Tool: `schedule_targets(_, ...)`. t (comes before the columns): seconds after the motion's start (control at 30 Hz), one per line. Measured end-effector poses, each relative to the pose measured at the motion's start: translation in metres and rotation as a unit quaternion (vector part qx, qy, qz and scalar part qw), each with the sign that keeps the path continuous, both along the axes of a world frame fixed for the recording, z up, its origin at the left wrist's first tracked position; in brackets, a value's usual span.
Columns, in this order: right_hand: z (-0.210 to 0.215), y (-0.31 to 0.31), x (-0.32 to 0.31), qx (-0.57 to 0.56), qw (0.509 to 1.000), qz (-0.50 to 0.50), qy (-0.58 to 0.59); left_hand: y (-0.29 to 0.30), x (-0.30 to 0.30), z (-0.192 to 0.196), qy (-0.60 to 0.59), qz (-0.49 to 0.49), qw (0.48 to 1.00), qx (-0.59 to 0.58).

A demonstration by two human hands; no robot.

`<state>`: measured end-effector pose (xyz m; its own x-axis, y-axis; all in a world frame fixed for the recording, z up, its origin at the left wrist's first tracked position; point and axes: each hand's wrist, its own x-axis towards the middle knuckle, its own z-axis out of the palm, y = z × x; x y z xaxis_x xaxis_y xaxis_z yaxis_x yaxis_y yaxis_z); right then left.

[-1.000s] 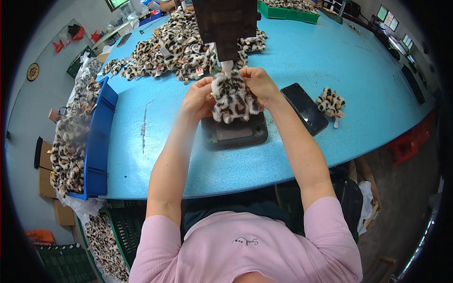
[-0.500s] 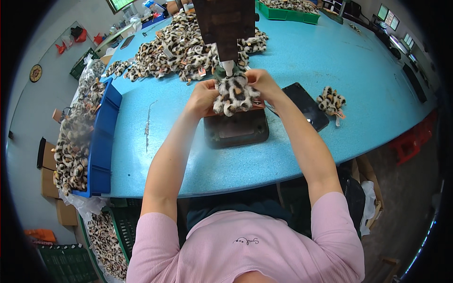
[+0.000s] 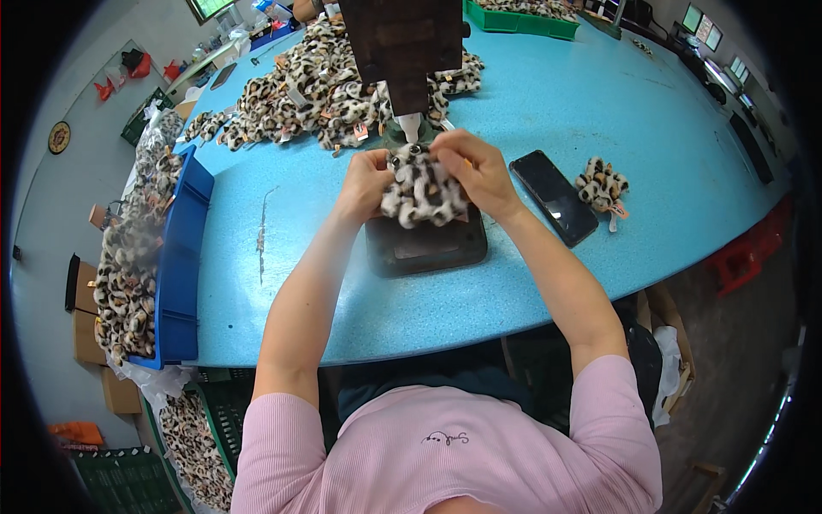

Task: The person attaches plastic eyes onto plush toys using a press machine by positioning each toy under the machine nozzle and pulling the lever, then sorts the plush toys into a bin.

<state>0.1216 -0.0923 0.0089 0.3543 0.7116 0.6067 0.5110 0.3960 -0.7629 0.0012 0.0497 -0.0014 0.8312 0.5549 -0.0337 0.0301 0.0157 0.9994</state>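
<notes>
Head view showed us the left hand with fingers curled, pinching the left edge of a spotted plush toy, which was just below the machine's white tip and over its dark base. We saw the right hand raised at the toy's other side, fingers bent above the thumb; whether it gripped the fur, we could not tell. Both forearms converged toward the machine, elbows spread. Right of the machine we noticed a dark phone, and beyond it a second toy. Behind and left of the machine lay a heap of similar toys; farther left, a blue bin held more.
</notes>
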Motion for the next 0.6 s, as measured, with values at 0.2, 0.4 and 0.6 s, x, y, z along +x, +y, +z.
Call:
schedule_targets(0.2, 0.008, 0.014, -0.003, -0.107, 0.983, 0.006, 0.149, 0.0, 0.001, -0.002, 0.031, 0.016, 0.999, 0.022)
schedule_targets(0.4, 0.018, 0.027, 0.005, -0.145, 0.987, 0.002, 0.067, 0.004, 0.002, -0.006, 0.037, 0.018, 0.999, 0.019)
schedule_targets(0.6, 0.023, 0.031, 0.012, -0.171, 0.984, 0.045, 0.028, -0.002, -0.001, 0.0, 0.005, 0.01, 1.0, -0.005)
